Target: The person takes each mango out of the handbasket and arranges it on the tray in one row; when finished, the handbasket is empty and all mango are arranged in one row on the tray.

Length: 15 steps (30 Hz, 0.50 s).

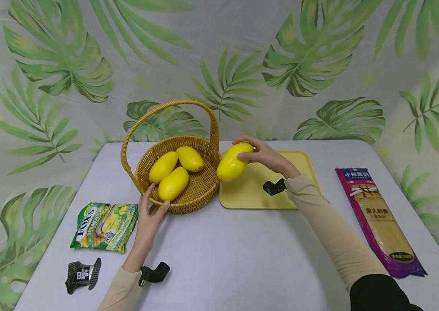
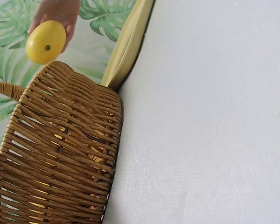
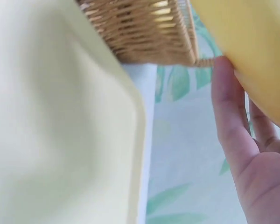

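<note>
My right hand holds a yellow mango up by the basket's right rim, above the yellow tray. Its thumb and fingers lie round the fruit; the right wrist view shows the fingers against its skin. A wicker basket with a tall arched handle contains three more mangoes. My left hand grips the front left rim of the basket, its thumb and index finger reaching over the edge. In the left wrist view the woven wall fills much of the left side.
The yellow tray lies right of the basket, close against it. A green candy bag and a small black packet are at the left. A long pack of spaghetti lies at the right. A leaf-patterned cloth hangs behind the table.
</note>
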Available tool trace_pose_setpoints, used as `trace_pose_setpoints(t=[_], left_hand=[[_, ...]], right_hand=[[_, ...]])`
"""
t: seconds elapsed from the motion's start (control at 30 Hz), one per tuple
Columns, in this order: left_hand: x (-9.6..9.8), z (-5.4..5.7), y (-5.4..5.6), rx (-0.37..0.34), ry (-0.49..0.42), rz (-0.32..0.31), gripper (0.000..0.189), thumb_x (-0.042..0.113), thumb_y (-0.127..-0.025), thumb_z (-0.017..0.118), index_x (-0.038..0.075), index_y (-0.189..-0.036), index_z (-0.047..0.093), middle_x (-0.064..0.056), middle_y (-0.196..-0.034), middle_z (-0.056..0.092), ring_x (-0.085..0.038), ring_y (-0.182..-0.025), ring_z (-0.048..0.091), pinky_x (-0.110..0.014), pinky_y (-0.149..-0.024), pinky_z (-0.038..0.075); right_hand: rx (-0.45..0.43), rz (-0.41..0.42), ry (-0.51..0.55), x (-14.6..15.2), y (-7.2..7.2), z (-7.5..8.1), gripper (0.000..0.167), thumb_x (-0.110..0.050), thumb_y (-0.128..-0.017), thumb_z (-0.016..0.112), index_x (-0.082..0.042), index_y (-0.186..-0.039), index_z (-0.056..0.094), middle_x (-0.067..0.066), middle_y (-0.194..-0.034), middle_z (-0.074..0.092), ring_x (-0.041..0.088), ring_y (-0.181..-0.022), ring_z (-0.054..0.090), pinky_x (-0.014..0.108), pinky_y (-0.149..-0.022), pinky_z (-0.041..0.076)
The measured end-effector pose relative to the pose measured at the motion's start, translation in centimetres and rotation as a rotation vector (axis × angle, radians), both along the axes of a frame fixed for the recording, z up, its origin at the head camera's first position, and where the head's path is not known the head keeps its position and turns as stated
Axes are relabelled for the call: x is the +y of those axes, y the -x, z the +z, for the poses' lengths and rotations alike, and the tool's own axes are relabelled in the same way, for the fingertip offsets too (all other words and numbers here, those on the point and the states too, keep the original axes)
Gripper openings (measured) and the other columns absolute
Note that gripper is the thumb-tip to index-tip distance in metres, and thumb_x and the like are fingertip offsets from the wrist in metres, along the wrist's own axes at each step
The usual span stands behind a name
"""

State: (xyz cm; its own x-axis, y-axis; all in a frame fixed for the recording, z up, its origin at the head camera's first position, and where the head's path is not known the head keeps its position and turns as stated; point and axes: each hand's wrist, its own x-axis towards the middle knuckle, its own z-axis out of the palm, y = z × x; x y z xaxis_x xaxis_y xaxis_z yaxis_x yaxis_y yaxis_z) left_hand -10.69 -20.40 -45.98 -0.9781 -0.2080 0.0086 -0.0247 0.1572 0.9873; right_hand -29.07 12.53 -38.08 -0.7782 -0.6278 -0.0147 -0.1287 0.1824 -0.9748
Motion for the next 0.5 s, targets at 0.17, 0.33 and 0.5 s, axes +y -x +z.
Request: trace_pose_setpoints(t=[0.17, 0.33, 0.5], left_hand=[[0.0, 0.0, 0.0, -0.002, -0.002, 0.001, 0.07, 0.026, -0.096, 0.06, 0.022, -0.154, 0.022, -0.011, -0.157, -0.008, -0.045, -0.136, 0.017, -0.056, -0.105, 0.029], [0.0, 0.1, 0.0, -0.019, 0.004, 0.0, 0.071, 0.028, -0.095, 0.06, 0.024, -0.154, 0.021, -0.011, -0.157, -0.011, -0.047, -0.136, 0.017, -0.057, -0.103, 0.032], [0.0, 0.0, 0.0, -0.015, 0.008, 0.0, 0.07, 0.028, -0.095, 0.06, 0.025, -0.154, 0.021, -0.01, -0.157, -0.01, -0.046, -0.135, 0.018, -0.057, -0.103, 0.032]], right_hand=[[-0.014, -0.034, 0.014, 1.1, -0.3, -0.5, 0.05, -0.019, -0.093, 0.063, -0.008, -0.136, 0.041, 0.016, -0.134, 0.043, 0.033, -0.109, 0.051, 0.044, -0.094, 0.045], [-0.034, -0.05, -0.008, 1.7, -0.1, -1.7, 0.051, -0.019, -0.093, 0.062, -0.003, -0.135, 0.039, 0.02, -0.128, 0.046, 0.033, -0.107, 0.051, 0.045, -0.095, 0.043], [-0.049, -0.04, -0.079, 1.8, 0.3, -3.5, 0.046, -0.019, -0.094, 0.061, -0.007, -0.135, 0.045, 0.018, -0.128, 0.041, 0.032, -0.108, 0.047, 0.047, -0.096, 0.043]])
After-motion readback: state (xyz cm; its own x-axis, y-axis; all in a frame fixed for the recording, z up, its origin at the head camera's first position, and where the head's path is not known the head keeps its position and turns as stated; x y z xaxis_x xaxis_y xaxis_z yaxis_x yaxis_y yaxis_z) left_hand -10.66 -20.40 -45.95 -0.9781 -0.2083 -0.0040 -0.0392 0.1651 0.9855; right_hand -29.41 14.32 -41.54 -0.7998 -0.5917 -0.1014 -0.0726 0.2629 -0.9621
